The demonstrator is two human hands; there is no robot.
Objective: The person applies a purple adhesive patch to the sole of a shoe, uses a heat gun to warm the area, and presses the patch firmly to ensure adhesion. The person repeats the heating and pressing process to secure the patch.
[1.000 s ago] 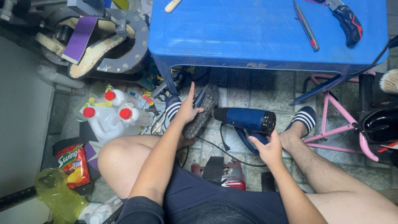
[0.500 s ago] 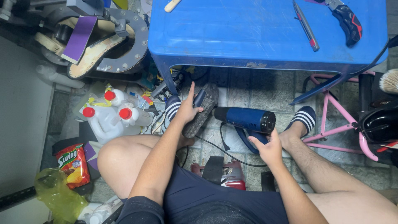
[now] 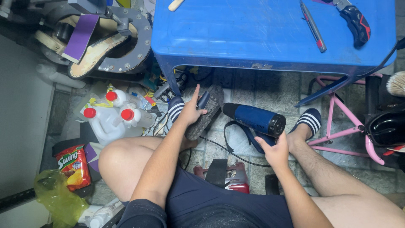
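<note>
Below the front edge of the blue plastic tabletop [image 3: 261, 33], the left hand [image 3: 190, 110] grips a dark, worn shoe sole [image 3: 205, 113], its fingers wrapped around it with the forefinger stretched straight up; the sole's near end is hidden behind the hand. Right of the sole, the right hand [image 3: 274, 150] closes on the handle of a dark blue heat gun [image 3: 254, 119], covering the handle. The gun's barrel points left toward the sole, near it but apart. Its black cord [image 3: 219, 145] trails below, partly hidden by the legs.
</note>
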